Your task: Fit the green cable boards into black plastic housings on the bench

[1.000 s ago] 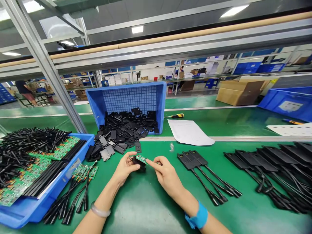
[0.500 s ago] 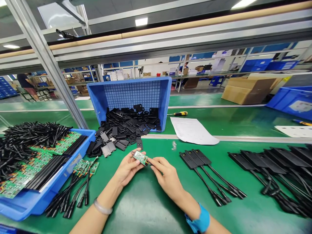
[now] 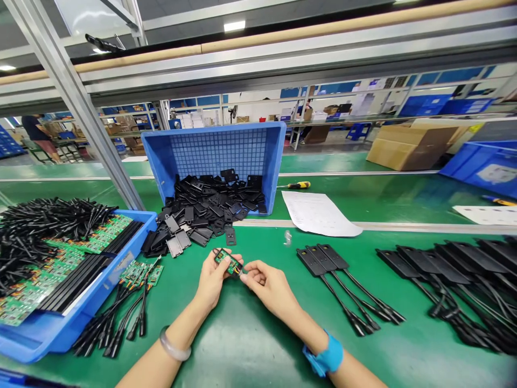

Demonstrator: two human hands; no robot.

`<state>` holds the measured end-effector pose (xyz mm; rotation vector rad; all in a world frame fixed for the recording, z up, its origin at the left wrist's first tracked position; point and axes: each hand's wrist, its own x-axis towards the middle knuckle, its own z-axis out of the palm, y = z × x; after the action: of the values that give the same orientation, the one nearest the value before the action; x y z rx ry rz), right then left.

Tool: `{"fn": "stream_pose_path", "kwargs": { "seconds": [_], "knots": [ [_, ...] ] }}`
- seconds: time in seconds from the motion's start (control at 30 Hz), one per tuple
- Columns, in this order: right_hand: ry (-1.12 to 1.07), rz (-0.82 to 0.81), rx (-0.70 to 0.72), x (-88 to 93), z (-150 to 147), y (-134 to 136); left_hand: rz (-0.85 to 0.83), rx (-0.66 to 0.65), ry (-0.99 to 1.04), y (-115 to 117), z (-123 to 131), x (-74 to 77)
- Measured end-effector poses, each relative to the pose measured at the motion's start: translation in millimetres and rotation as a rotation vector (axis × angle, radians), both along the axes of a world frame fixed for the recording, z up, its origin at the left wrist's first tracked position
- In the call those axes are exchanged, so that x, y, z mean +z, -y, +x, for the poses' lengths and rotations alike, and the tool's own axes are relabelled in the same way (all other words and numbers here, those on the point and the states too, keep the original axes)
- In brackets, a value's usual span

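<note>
Over the middle of the green bench, my left hand (image 3: 212,277) is closed around a small green circuit board (image 3: 228,263) that appears to sit in a black plastic case half. Coloured wires show at the board's lower right end. There the thumb and fingers of my right hand (image 3: 269,284) pinch the black cable (image 3: 241,273); the rest of it is hidden by the hand. Just beyond my left hand lies a loose black case piece (image 3: 230,235). To the right, three cased units (image 3: 323,260) with cables lie side by side.
A tipped blue bin (image 3: 280,161) spills black case pieces (image 3: 210,205) onto the bench. At left stand a blue tray (image 3: 139,245) of wired boards and a loose pile of boards with cables (image 3: 135,277). A paper sheet (image 3: 319,213), a screwdriver (image 3: 299,185) and more cased units (image 3: 452,269) lie rightward.
The board's face, whitish before, now looks dark with yellowish marks. My right hand has shifted slightly left and down along the wire end, its fingers more curled. My left hand still holds the board.
</note>
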<state>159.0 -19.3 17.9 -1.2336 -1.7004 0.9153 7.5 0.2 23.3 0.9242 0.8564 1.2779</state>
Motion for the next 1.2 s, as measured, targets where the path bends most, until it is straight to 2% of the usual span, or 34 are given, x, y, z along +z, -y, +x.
{"fn": "stream_pose_path", "kwargs": {
  "seconds": [0.1, 0.2, 0.3, 0.5, 0.7, 0.97, 1.13, 1.2],
  "knots": [
    [-0.063, -0.125, 0.08, -2.6, -0.9, -2.3, 0.042, 0.006, -0.039, 1.1, 0.1, 1.1],
    [-0.121, -0.102, 0.03, -4.9, -3.3, -1.3, 0.087, 0.0, -0.073, 1.7, 0.6, -0.1],
    [-0.163, -0.087, -0.025, -5.3, -6.1, 0.9, 0.063, -0.016, -0.044, 2.4, 0.7, -1.6],
    [-0.239, -0.098, -0.036, -3.6, -8.7, 0.8, 0.009, -0.031, 0.038, 5.0, 2.3, -0.9],
    [-0.204, -0.202, 0.008, -5.9, -6.8, -3.9, 0.014, -0.006, 0.08, 7.5, 3.8, 1.4],
    [-0.194, -0.211, 0.074, -7.2, -4.7, -5.6, 0.052, -0.018, 0.047, 8.9, 4.0, 2.2],
    [-0.071, -0.114, -0.066, -9.5, -5.6, -7.1, 0.11, 0.022, -0.037, 10.1, 6.4, 1.7],
    [-0.06, -0.12, -0.067, -9.4, -5.9, -8.6, 0.137, 0.045, -0.075, 9.2, 6.8, 1.7]
  ]
}}
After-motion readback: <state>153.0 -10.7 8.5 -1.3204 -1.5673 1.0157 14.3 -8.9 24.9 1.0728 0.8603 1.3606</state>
